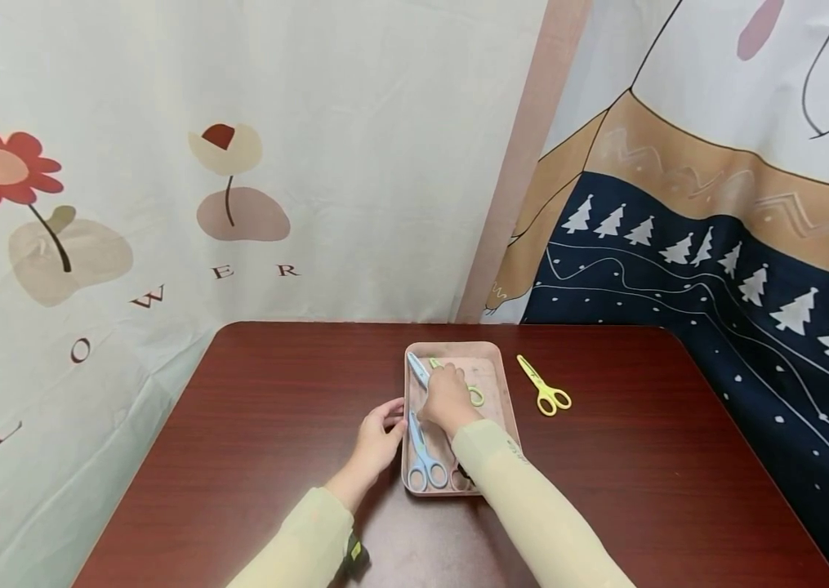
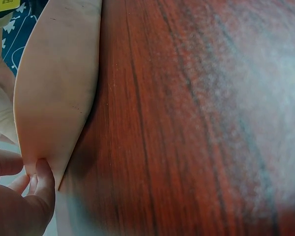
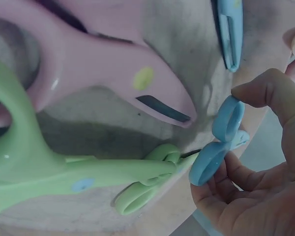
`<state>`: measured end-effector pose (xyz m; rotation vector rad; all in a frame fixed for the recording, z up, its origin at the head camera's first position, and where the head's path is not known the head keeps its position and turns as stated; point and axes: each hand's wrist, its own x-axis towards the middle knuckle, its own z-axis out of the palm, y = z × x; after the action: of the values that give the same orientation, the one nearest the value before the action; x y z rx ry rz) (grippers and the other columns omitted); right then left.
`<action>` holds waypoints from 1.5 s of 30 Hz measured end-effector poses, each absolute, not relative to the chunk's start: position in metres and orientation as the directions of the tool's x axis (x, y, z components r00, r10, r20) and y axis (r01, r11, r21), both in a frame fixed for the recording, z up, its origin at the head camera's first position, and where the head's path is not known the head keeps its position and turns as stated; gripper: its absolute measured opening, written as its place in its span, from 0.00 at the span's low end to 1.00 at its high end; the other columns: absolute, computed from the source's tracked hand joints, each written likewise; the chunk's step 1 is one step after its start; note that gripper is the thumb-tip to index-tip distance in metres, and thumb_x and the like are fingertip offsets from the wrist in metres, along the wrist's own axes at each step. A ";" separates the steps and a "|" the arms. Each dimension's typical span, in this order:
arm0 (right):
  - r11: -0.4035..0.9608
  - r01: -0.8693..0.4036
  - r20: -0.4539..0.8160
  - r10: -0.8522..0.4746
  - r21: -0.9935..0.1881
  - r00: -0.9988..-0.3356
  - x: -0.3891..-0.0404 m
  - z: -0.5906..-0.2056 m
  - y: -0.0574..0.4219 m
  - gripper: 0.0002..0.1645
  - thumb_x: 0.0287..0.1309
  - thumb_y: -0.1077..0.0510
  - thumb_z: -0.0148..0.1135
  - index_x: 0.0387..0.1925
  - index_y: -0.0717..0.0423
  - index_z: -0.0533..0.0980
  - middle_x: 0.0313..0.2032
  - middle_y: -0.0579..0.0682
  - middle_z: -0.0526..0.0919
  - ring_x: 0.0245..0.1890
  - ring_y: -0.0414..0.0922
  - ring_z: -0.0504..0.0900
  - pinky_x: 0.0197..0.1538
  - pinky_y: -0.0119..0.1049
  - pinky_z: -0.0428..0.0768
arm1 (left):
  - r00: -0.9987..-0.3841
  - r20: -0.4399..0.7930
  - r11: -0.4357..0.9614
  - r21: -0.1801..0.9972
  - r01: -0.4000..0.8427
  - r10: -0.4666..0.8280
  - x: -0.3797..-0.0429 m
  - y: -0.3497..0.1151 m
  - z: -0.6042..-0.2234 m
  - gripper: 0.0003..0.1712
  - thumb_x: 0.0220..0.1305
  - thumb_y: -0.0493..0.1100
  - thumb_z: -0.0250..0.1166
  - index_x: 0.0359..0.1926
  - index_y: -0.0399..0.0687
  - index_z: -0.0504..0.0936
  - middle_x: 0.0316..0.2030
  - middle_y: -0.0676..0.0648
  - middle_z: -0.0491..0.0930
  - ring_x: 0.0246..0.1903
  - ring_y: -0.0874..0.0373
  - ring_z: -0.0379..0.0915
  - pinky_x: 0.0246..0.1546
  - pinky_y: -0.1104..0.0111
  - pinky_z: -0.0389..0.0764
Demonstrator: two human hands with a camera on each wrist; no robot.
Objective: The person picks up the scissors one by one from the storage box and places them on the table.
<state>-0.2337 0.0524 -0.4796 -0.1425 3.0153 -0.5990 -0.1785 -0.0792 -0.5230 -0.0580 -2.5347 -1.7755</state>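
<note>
My right hand (image 1: pixel 449 398) is over the tray and pinches a blue pair of scissors (image 3: pixel 201 162) by its handle rings. In the head view its blue blade (image 1: pixel 417 369) points to the far left corner, and the hand covers the handles. My left hand (image 1: pixel 376 441) holds the left rim of the shallow pink tray (image 2: pixel 59 88). In the tray lie another blue pair of scissors (image 1: pixel 425 465), green scissors (image 3: pixel 88 184) and pink scissors (image 3: pixel 98 64); my right arm partly hides these in the head view.
Yellow scissors (image 1: pixel 548 395) lie on the dark red wooden table (image 1: pixel 296 384), to the right of the tray. Behind the table hang a pale curtain (image 1: pixel 370 163) with printed flowers and a dark blue cloth (image 1: pixel 642 269) with white trees.
</note>
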 end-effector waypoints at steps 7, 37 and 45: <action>0.927 -0.096 -0.019 -0.110 -0.362 -0.994 -0.238 -0.477 0.053 0.46 0.27 0.52 0.81 0.49 0.69 0.71 0.45 0.60 0.71 0.47 0.54 0.68 0.50 0.44 0.76 | -0.998 0.064 0.342 0.938 0.060 -0.001 -0.179 -0.079 -0.524 0.22 0.61 0.30 0.59 0.57 0.34 0.74 0.49 0.36 0.79 0.47 0.47 0.79 0.47 0.62 0.80; 0.788 0.002 -0.088 -0.067 -0.616 -0.994 -0.246 -0.451 0.094 0.33 0.38 0.53 0.76 0.48 0.57 0.71 0.41 0.51 0.74 0.41 0.47 0.71 0.48 0.40 0.72 | -0.998 0.061 0.351 0.935 0.053 -0.013 -0.177 -0.078 -0.524 0.21 0.61 0.30 0.59 0.57 0.35 0.75 0.48 0.38 0.79 0.46 0.48 0.78 0.47 0.65 0.79; 0.729 -0.003 -0.104 -0.102 -0.684 -0.989 -0.247 -0.455 0.105 0.34 0.40 0.57 0.75 0.49 0.61 0.70 0.44 0.54 0.74 0.42 0.48 0.72 0.49 0.40 0.76 | -0.997 0.072 0.343 0.937 0.065 -0.008 -0.177 -0.078 -0.522 0.21 0.61 0.30 0.59 0.56 0.34 0.75 0.48 0.38 0.79 0.46 0.48 0.78 0.48 0.62 0.79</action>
<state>-0.2471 0.1045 -0.4555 -0.0850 2.7947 -1.1056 -0.1774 -0.0784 -0.5224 -0.0537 -2.5218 -1.7647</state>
